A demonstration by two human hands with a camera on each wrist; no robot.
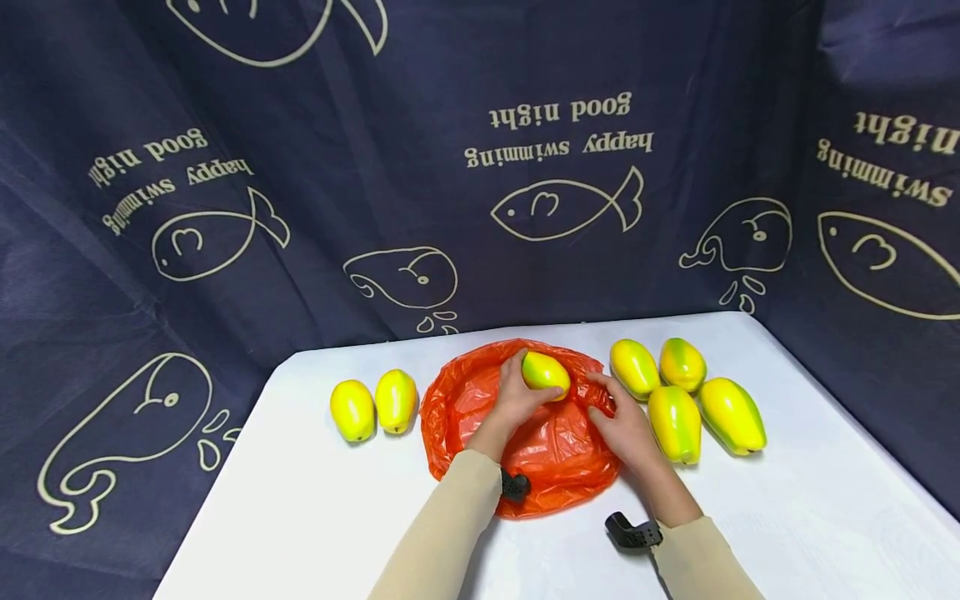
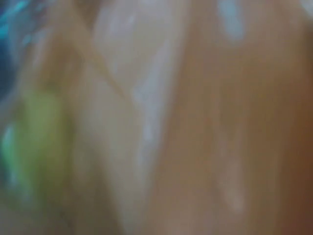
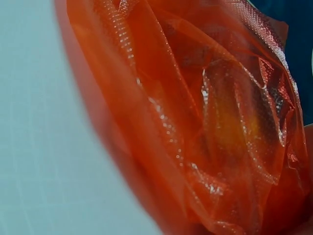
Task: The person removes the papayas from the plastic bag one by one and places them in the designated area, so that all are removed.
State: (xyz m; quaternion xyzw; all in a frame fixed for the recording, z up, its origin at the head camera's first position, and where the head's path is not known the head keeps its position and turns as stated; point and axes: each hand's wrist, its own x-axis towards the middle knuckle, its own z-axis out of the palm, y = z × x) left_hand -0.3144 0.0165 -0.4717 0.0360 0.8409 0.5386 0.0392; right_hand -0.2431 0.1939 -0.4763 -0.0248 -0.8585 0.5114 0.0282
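Observation:
A red plastic bag [image 1: 480,408] lies spread with its mouth open on the white table. Over its far inner part my left hand [image 1: 514,395] grips a yellow-green papaya [image 1: 546,372], thumb on the near side and fingers on the far side. At the bag's right rim, my right hand [image 1: 626,423] holds the crumpled plastic between thumb and fingers. In the left wrist view, blurred skin fills most of the frame, with a green-yellow patch of papaya [image 2: 41,142] at left. Wrinkled bag film [image 3: 146,122] fills much of the right wrist view, a yellowish shape showing through.
Two yellow papayas [image 1: 396,401] stand left of the bag. Several more papayas [image 1: 674,423] are grouped close to the right hand and forearm. Dark fabric [image 1: 420,192] with fish drawings hangs behind the white table [image 1: 300,492]. Black wrist cameras [image 1: 633,532] sit on both wrists.

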